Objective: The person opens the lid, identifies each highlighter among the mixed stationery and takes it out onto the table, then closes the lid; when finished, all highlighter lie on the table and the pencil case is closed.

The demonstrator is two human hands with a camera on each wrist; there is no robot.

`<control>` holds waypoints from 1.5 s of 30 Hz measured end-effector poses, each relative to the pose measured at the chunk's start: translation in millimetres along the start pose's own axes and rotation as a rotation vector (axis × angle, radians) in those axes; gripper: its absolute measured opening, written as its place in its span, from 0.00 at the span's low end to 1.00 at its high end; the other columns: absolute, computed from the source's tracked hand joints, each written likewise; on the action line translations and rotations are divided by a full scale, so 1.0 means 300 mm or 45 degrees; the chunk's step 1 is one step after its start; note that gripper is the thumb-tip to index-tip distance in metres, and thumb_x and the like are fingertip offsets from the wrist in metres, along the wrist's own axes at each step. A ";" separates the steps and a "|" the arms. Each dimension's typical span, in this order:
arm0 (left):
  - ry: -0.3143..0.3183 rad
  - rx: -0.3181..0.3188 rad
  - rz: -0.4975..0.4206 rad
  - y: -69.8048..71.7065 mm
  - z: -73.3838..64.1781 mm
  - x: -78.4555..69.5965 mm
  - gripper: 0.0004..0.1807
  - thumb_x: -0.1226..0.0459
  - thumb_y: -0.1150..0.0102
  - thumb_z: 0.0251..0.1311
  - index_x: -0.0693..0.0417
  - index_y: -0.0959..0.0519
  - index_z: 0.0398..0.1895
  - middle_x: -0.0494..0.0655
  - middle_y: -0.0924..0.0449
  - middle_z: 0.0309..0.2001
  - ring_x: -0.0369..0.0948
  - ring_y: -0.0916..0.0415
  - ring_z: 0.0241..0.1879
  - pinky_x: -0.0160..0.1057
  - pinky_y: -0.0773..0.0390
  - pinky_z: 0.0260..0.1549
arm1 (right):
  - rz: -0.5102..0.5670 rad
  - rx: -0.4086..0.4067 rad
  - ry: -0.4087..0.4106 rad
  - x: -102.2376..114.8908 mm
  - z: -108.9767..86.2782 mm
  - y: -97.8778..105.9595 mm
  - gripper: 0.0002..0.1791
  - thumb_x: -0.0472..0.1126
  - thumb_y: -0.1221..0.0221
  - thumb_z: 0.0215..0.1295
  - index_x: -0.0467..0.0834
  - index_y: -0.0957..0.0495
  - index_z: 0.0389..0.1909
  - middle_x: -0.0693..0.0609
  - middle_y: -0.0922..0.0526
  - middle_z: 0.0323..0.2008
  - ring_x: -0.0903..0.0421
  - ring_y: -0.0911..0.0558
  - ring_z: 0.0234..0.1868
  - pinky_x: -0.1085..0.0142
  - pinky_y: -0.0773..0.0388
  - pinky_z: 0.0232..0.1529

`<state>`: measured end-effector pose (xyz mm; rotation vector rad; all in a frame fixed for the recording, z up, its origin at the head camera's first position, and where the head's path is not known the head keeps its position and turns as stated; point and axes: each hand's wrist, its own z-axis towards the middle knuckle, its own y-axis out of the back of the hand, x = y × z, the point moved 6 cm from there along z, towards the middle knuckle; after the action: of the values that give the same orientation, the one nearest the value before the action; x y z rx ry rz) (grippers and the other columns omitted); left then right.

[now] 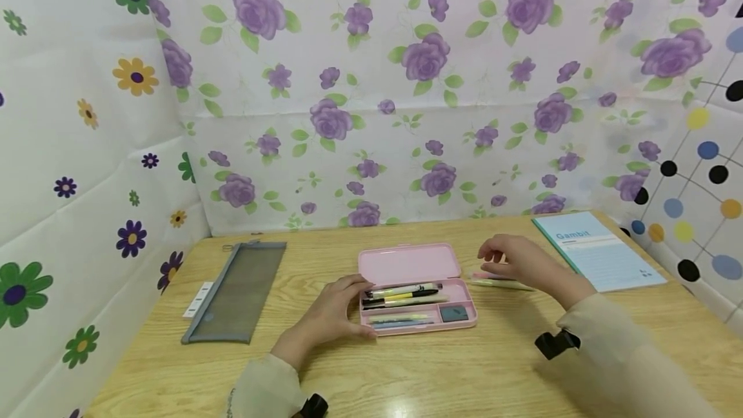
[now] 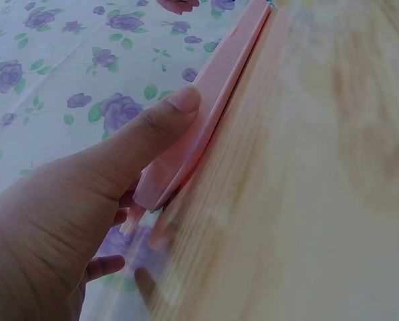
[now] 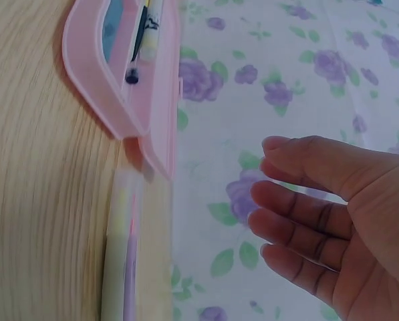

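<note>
A pink pencil case lies on the table with its lid folded back. Several pens fill its long compartment; slimmer ones and a dark grey eraser occupy the front compartments. My left hand holds the case's left end, its thumb against the front wall and its fingers around the end, partly hidden in the left wrist view. Right of the case, a pale yellow-green pen and a pinkish-purple one lie side by side. Above them hovers my right hand, fingers loosely bent, holding nothing.
A grey mesh zip pouch lies at the left, with a white label strip beside it. A light blue notebook lies at the back right. Flower-patterned cloth hangs behind the wooden table.
</note>
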<state>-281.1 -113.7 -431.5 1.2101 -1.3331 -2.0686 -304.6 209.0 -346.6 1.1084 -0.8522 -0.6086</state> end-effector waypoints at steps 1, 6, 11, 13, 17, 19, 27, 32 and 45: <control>-0.001 -0.002 -0.001 0.000 0.000 0.001 0.51 0.36 0.30 0.37 0.47 0.32 0.68 0.49 0.35 0.69 0.52 0.38 0.69 0.58 0.38 0.66 | 0.005 0.004 0.015 0.010 0.007 -0.004 0.09 0.41 0.37 0.63 0.43 0.19 0.41 0.55 0.18 0.34 0.62 0.22 0.33 0.67 0.22 0.34; -0.001 -0.006 0.007 0.001 -0.003 0.005 0.51 0.36 0.30 0.38 0.46 0.31 0.67 0.48 0.35 0.69 0.52 0.38 0.69 0.58 0.38 0.66 | 0.035 0.009 0.069 0.057 0.043 -0.022 0.09 0.41 0.37 0.62 0.44 0.18 0.42 0.54 0.17 0.36 0.60 0.21 0.35 0.66 0.21 0.36; 0.005 0.000 0.006 -0.002 -0.002 0.007 0.51 0.35 0.31 0.38 0.45 0.32 0.67 0.48 0.36 0.69 0.52 0.38 0.69 0.59 0.39 0.66 | 0.087 0.030 0.097 0.104 0.078 -0.052 0.08 0.41 0.37 0.62 0.45 0.17 0.41 0.55 0.17 0.36 0.58 0.20 0.37 0.65 0.21 0.37; 0.006 0.002 0.004 -0.002 0.000 0.006 0.51 0.35 0.31 0.38 0.46 0.32 0.68 0.48 0.36 0.69 0.52 0.38 0.69 0.59 0.39 0.66 | 0.110 0.045 0.112 0.121 0.089 -0.067 0.08 0.41 0.37 0.62 0.44 0.17 0.41 0.55 0.18 0.36 0.58 0.21 0.37 0.66 0.21 0.37; 0.000 0.003 0.006 -0.001 0.002 0.002 0.51 0.35 0.31 0.38 0.46 0.32 0.68 0.48 0.36 0.69 0.52 0.38 0.69 0.58 0.38 0.66 | 0.141 0.072 0.141 0.148 0.111 -0.103 0.08 0.41 0.37 0.62 0.43 0.17 0.40 0.53 0.18 0.36 0.56 0.21 0.37 0.68 0.22 0.36; -0.004 0.001 0.010 0.000 0.001 0.001 0.51 0.35 0.31 0.38 0.46 0.32 0.68 0.48 0.36 0.69 0.52 0.38 0.68 0.58 0.38 0.66 | 0.153 0.077 0.152 0.160 0.120 -0.118 0.08 0.40 0.36 0.62 0.43 0.17 0.40 0.53 0.18 0.36 0.56 0.21 0.37 0.67 0.22 0.37; -0.007 0.000 0.047 0.004 0.000 0.001 0.50 0.36 0.30 0.38 0.45 0.32 0.67 0.48 0.35 0.69 0.51 0.37 0.69 0.57 0.36 0.65 | 0.135 0.112 0.157 0.191 0.154 -0.185 0.08 0.41 0.36 0.61 0.43 0.17 0.39 0.53 0.18 0.36 0.54 0.21 0.37 0.67 0.22 0.37; -0.005 0.006 0.048 0.005 -0.001 -0.002 0.51 0.35 0.31 0.39 0.46 0.32 0.68 0.48 0.35 0.69 0.50 0.38 0.69 0.56 0.36 0.66 | 0.097 0.142 0.159 0.204 0.175 -0.230 0.06 0.41 0.36 0.61 0.45 0.17 0.38 0.54 0.18 0.35 0.57 0.21 0.36 0.67 0.21 0.37; -0.001 0.013 0.063 0.006 0.000 -0.004 0.51 0.36 0.30 0.39 0.47 0.32 0.68 0.48 0.35 0.69 0.50 0.38 0.69 0.56 0.36 0.66 | 0.064 0.141 0.107 0.214 0.189 -0.282 0.03 0.39 0.33 0.57 0.46 0.17 0.33 0.55 0.23 0.30 0.62 0.27 0.30 0.70 0.26 0.32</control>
<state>-280.6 -113.7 -429.5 1.1686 -1.3622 -2.0305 -317.6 100.3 -396.7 1.2006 -0.8468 -0.4745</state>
